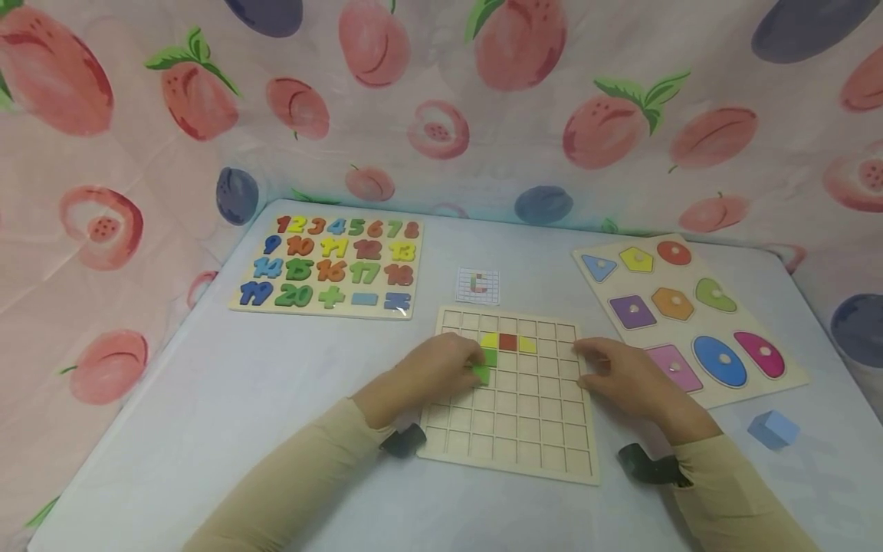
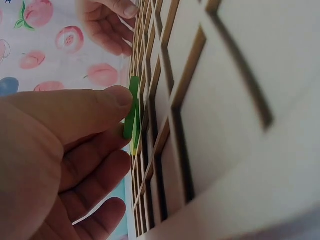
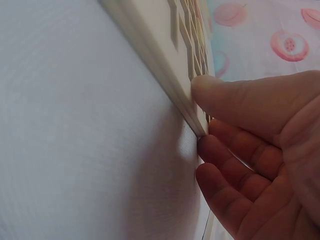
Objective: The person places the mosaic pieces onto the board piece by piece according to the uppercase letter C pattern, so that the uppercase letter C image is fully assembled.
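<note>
The pale wooden grid board (image 1: 507, 445) lies flat on the table. My left hand (image 1: 434, 372) is over its left side and pinches a green square tile (image 2: 130, 112) between thumb and forefinger, close over the cells. Beyond it, another green tile (image 1: 491, 357) sits in the grid, below a row made of a yellow rounded tile (image 1: 490, 340), a red square tile (image 1: 507, 342) and a second yellow rounded tile (image 1: 527, 345). At the board's right edge, my right hand (image 1: 628, 381) rests its thumb (image 3: 210, 92) on the rim, its other fingers loosely bent beside the edge.
A small card (image 1: 477, 286) with a coloured pattern lies behind the board. Back left is a number puzzle (image 1: 324, 268); to the right lies a knobbed shape puzzle (image 1: 638, 295). A blue block (image 1: 774, 430) stands near my right forearm. A fruit-print cloth (image 1: 483, 169) hangs behind.
</note>
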The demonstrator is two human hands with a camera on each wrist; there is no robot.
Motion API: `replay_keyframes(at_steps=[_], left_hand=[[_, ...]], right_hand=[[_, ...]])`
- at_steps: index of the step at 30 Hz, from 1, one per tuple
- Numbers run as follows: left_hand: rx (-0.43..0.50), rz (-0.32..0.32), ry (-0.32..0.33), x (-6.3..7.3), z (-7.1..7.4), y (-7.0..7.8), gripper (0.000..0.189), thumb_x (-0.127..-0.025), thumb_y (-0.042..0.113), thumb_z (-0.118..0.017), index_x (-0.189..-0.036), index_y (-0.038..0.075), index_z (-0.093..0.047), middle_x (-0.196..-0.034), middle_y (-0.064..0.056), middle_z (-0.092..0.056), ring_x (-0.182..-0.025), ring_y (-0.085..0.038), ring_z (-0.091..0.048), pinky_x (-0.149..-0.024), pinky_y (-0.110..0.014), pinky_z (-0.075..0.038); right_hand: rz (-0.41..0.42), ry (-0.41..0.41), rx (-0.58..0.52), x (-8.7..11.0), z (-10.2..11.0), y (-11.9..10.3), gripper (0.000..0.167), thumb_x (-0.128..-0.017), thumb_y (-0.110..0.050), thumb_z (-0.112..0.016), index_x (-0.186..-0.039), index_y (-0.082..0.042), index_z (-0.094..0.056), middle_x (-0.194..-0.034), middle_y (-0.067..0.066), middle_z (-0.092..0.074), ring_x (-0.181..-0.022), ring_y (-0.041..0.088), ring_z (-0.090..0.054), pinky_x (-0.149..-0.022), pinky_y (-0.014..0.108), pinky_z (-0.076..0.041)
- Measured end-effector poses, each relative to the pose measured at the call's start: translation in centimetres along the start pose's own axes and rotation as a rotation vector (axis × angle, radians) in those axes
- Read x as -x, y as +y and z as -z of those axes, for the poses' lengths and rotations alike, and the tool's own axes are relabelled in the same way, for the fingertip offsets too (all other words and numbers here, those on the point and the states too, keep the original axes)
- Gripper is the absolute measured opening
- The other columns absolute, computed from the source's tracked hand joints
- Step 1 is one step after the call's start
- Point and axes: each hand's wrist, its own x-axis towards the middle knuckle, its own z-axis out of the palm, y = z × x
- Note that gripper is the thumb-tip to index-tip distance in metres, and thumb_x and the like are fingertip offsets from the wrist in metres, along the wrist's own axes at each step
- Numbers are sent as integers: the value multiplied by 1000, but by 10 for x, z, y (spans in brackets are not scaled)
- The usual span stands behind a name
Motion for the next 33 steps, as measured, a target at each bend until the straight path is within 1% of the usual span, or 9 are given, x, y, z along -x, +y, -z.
replay_keyframes(at_steps=[3, 12, 17, 22, 29, 33], left_hand=[[-5, -10, -4, 0, -2, 2, 26, -91, 22, -75, -115, 12, -73, -104, 5, -70, -93, -11, -59, -92, -28, -49], [-77, -52, 17, -2, -5, 7, 25, -91, 22, -75, -114, 12, -74, -98, 6, -68, -89, -12, -55, -86, -28, -48], [-78, -63, 36, -1, -5, 9, 23, -91, 20, -75, -111, 11, -74, -97, 6, -68, -88, -12, -55, -85, -27, -49], [-82, -62, 40, 0, -4, 10, 22, -91, 20, -75, -111, 12, -74, -96, 6, -68, -88, -12, -55, -84, -27, -48], [-88, -70, 39, -2, -4, 11, 18, -90, 17, -74, -107, 12, -74, -86, 8, -62, -84, -13, -54, -76, -25, -46], [-96, -73, 40, -3, -4, 11, 15, -90, 17, -74, -104, 13, -74, -83, 9, -59, -83, -13, -53, -74, -25, -44]], right_hand=[[2, 1, -3, 0, 0, 0, 55, -88, -18, -74, -138, -3, -56, -141, 24, -53, -126, 45, -52, -101, 60, -42], [1, -2, -17, 0, 0, 1, 55, -88, -18, -73, -138, -3, -56, -142, 23, -52, -128, 45, -50, -102, 60, -40], [10, -2, -17, 1, 0, 1, 55, -88, -18, -72, -138, -2, -56, -141, 24, -53, -127, 45, -50, -102, 60, -40], [9, -1, -15, 0, 0, 1, 54, -88, -18, -72, -138, -2, -56, -141, 24, -53, -128, 45, -50, -102, 60, -40], [-2, -3, -14, 0, 0, 1, 55, -88, -18, -72, -139, -3, -56, -142, 23, -52, -129, 45, -49, -103, 60, -40], [7, 3, -10, 0, 0, 0, 55, -88, -18, -73, -138, -3, -56, -141, 23, -53, -127, 45, -50, -102, 60, -40]])
